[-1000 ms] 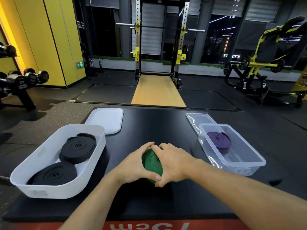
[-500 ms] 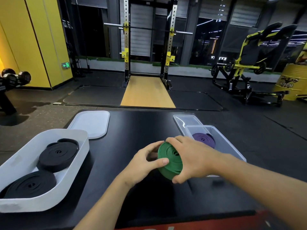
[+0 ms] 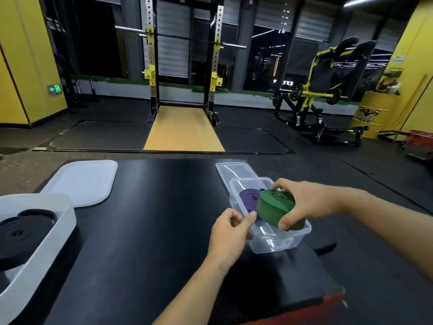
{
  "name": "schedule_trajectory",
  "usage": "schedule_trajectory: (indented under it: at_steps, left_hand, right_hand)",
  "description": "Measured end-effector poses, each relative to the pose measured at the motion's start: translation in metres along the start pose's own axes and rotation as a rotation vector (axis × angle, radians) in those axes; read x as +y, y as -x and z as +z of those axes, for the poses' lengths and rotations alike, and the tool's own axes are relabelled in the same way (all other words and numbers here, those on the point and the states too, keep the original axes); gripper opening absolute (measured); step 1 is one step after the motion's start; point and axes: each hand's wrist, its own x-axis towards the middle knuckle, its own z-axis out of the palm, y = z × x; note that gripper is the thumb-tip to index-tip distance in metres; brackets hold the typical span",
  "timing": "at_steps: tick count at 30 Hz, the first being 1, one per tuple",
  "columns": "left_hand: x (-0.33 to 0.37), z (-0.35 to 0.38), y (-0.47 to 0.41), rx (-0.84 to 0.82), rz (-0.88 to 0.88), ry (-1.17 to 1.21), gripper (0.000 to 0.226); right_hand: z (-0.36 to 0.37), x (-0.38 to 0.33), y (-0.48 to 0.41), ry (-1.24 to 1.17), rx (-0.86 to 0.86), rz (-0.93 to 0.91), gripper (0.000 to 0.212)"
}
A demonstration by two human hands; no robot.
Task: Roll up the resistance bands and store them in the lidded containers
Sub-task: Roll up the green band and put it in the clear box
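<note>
Since the earlier frame, the green rolled rubber resistance band (image 3: 276,207) had travelled from the middle of the black matte tabletop (image 3: 152,219) to the clear rectangular plastic container (image 3: 281,245) on the right side. The right hand (image 3: 307,202) grasped the roll from above, with the fingers over its far edge and the thumb on its near wall. The roll was tilted over the near half of the container, its lower part below the rim line. Contact with the container floor could not be confirmed. The left hand (image 3: 230,231) had come off the roll and pinched the container's left rim between thumb and forefinger.

Towards the far end of the same container lay the purple rolled resistance band (image 3: 248,198), flat and just beside the green roll. The clear flat plastic lid (image 3: 234,168) lay on the tabletop at the container's far end; I could not tell whether the two touched.

At the left edge of the tabletop stood the white oblong plastic tub (image 3: 63,221), holding a black rolled resistance band (image 3: 21,233) lying flat. The white flat rounded lid (image 3: 82,181) lay on the tabletop just beyond the tub. Both lids were off.

Beyond the table stood a black and yellow squat rack (image 3: 152,66) carrying a barbell, and a yellow metal drum (image 3: 372,113) stood at the right.
</note>
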Motion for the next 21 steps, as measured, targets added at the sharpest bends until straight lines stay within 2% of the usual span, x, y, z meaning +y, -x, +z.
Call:
schedule_trajectory:
  at_steps: [5, 10, 21]
  left_hand:
    - [-0.011, 0.017, -0.009, 0.012, -0.063, 0.033, 0.034]
    - [-0.017, 0.02, -0.018, 0.039, -0.053, -0.008, 0.029]
    - [-0.038, 0.023, -0.021, 0.06, 0.122, 0.082, 0.027]
  right_hand:
    - [0.012, 0.012, -0.019, -0.081, -0.088, 0.022, 0.084]
    - [0.009, 0.018, -0.034, -0.154, -0.166, 0.061, 0.075]
    - [0.024, 0.022, -0.059, -0.069, -0.271, 0.083, 0.094]
